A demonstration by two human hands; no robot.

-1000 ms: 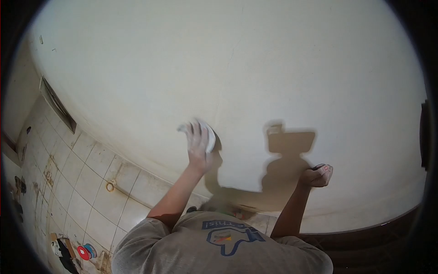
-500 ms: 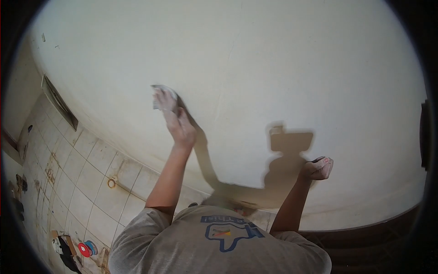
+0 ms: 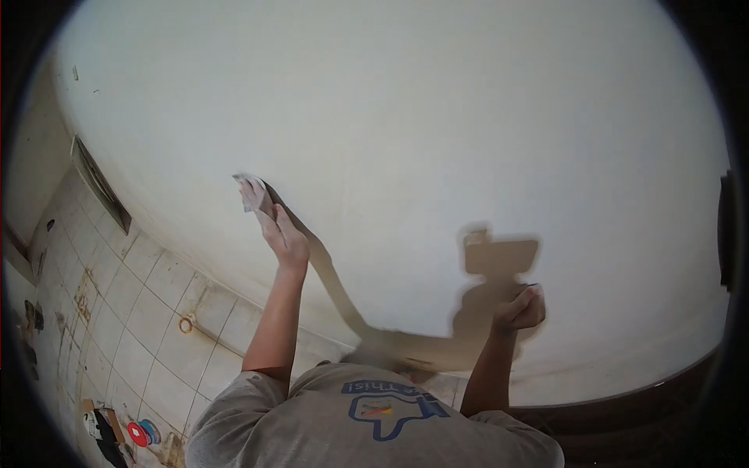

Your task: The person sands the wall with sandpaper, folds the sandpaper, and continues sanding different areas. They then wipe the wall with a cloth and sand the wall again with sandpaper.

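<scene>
My left hand (image 3: 279, 230) is raised to the pale wall (image 3: 406, 132), its dusty fingers laid over a folded piece of sandpaper (image 3: 239, 181). Only the greyish corner and edges of the sandpaper show around the fingertips, and it looks pressed flat to the wall. Lower and to the right, my right hand (image 3: 520, 310) is closed in a fist in front of the wall. A small pale and dark edge shows at the top of this fist, but what it belongs to is hidden.
My shadow falls across the wall between both arms. Stained floor tiles (image 3: 144, 312) lie at the left, with a red and blue spool (image 3: 140, 434), a yellowish ring (image 3: 186, 324) and a box (image 3: 100, 425). A wall opening (image 3: 101, 187) sits at upper left; a dark surface (image 3: 624, 429) lies lower right.
My left hand has slid left and down along the wall with the sandpaper. My right hand has come slightly left and down, still closed.
</scene>
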